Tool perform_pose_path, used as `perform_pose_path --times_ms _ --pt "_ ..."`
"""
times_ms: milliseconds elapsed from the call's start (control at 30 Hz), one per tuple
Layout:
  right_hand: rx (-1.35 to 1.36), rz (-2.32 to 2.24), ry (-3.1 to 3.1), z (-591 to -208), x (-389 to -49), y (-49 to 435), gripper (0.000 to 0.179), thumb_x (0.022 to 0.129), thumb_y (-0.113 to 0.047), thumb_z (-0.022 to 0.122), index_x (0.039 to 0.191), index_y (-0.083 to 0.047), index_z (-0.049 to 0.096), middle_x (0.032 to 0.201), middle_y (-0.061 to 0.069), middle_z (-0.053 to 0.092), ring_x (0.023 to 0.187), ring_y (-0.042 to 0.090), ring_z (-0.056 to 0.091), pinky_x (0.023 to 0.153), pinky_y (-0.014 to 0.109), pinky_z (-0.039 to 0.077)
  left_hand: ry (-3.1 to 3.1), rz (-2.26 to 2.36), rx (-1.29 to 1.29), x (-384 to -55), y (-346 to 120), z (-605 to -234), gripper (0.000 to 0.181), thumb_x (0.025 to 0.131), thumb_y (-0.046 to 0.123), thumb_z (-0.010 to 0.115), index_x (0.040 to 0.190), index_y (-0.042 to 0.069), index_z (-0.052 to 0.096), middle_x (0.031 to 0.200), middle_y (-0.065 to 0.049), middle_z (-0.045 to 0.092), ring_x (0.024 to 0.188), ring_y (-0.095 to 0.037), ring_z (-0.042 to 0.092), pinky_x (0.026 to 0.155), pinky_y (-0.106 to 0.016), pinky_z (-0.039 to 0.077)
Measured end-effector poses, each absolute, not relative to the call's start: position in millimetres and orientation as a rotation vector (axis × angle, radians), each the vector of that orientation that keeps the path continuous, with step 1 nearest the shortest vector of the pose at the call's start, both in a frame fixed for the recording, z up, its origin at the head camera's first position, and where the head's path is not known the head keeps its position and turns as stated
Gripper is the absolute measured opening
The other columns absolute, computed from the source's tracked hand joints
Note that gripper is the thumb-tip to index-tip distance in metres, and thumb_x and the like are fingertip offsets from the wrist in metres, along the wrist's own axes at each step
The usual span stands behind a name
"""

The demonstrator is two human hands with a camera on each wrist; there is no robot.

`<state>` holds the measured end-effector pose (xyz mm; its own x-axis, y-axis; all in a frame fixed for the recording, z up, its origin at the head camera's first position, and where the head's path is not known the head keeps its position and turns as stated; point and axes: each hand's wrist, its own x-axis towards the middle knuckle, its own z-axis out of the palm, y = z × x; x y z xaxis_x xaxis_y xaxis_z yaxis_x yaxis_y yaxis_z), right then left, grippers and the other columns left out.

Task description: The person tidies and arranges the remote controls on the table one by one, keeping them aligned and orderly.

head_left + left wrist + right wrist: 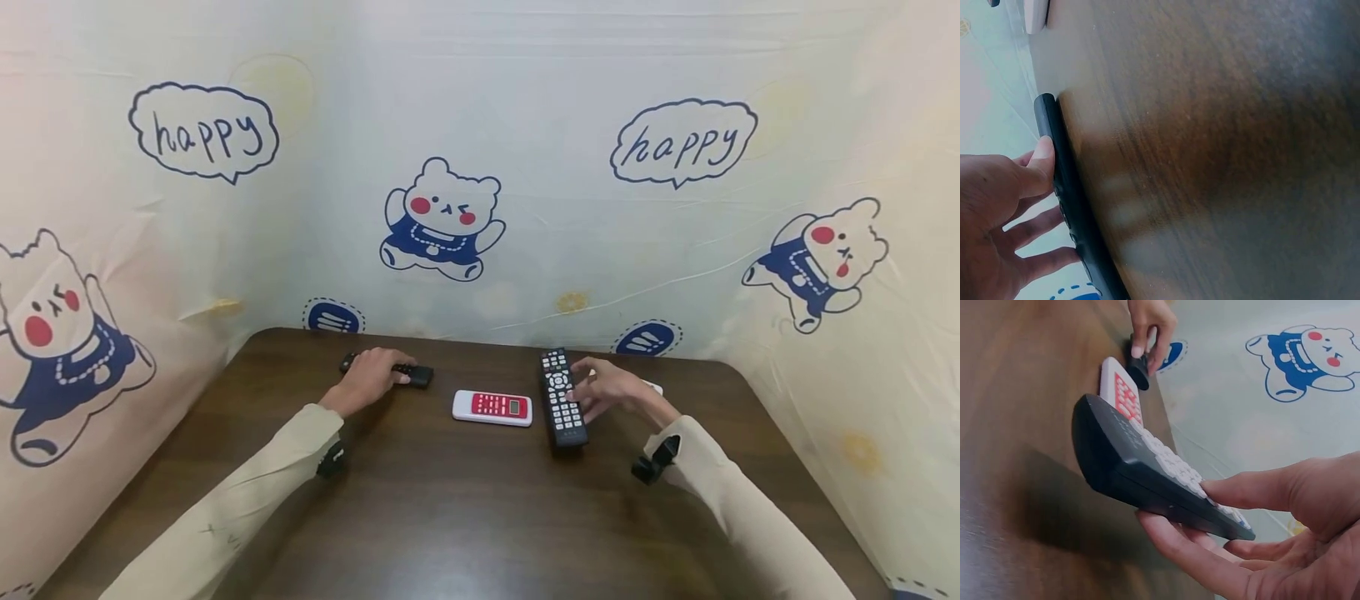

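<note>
At the far left of the table, a slim black remote control [422, 377] lies crosswise under my left hand [367, 377]. In the left wrist view, the thumb [1042, 156] is at its near edge and the other fingers reach over its button side. My right hand [611, 387] holds a larger black remote control [566, 408] with white buttons. Its thumb [1235, 490] presses on the button face while the fingers support the underside. This remote is tilted above the tabletop, its shadow below it. Between the hands lies a white remote [462, 406] with a red button panel and small display.
A brown wooden table [450, 517] carries everything. Part of a white object [655, 387] shows behind my right wrist. Pale cloth [555, 258] printed with bears and "happy" bubbles hangs close around the back and sides of the table.
</note>
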<state>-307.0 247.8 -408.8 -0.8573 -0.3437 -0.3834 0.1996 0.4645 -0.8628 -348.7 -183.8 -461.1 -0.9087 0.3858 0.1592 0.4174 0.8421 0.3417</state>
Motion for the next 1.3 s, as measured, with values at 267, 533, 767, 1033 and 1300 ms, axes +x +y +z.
perform_pose_path --times_ms 267,533,767,1033,1300 --pt "-0.093 -1.492 2.184 -413 -286 250 0.074 0.097 0.003 0.066 0.156 0.011 0.022 0.121 0.030 0.063 0.090 0.025 0.073 0.077 0.046 0.066 -2.927 -0.576 -0.644 -350 -184 -462 0.031 0.096 0.011 0.077 0.126 0.005 0.076 0.129 -0.019 0.073 0.115 -0.037 0.070 0.102 -0.057 0.056" --pt "-0.088 -1.505 2.155 -419 -264 244 0.073 0.095 0.004 0.068 0.153 0.012 0.025 0.118 0.031 0.062 0.092 0.029 0.072 0.077 0.047 0.066 -2.935 -0.575 -0.630 -350 -187 -464 0.033 0.096 0.012 0.077 0.128 0.005 0.075 0.129 -0.020 0.072 0.117 -0.038 0.070 0.102 -0.057 0.056" --pt "-0.068 -1.481 2.138 -423 -250 243 0.070 0.094 0.003 0.069 0.151 0.010 0.029 0.117 0.028 0.063 0.093 0.029 0.071 0.076 0.045 0.066 -2.933 -0.579 -0.645 -348 -186 -463 0.032 0.096 0.011 0.076 0.127 0.004 0.075 0.129 -0.020 0.072 0.116 -0.039 0.070 0.101 -0.058 0.056" --pt "-0.073 -1.486 2.134 -427 -240 239 0.069 0.094 0.004 0.069 0.151 0.008 0.029 0.111 0.024 0.064 0.092 0.028 0.070 0.075 0.046 0.066 -2.906 -0.578 -0.631 -350 -190 -462 0.032 0.096 0.009 0.075 0.128 0.003 0.074 0.129 -0.021 0.072 0.117 -0.039 0.069 0.103 -0.059 0.055" --pt "-0.033 -1.454 2.159 -433 -231 240 0.071 0.094 0.003 0.071 0.152 0.006 0.029 0.113 0.025 0.062 0.092 0.028 0.070 0.074 0.044 0.066 -2.908 -0.589 -0.660 -352 -187 -466 0.032 0.097 0.008 0.075 0.128 0.002 0.074 0.130 -0.021 0.072 0.119 -0.041 0.068 0.103 -0.060 0.054"
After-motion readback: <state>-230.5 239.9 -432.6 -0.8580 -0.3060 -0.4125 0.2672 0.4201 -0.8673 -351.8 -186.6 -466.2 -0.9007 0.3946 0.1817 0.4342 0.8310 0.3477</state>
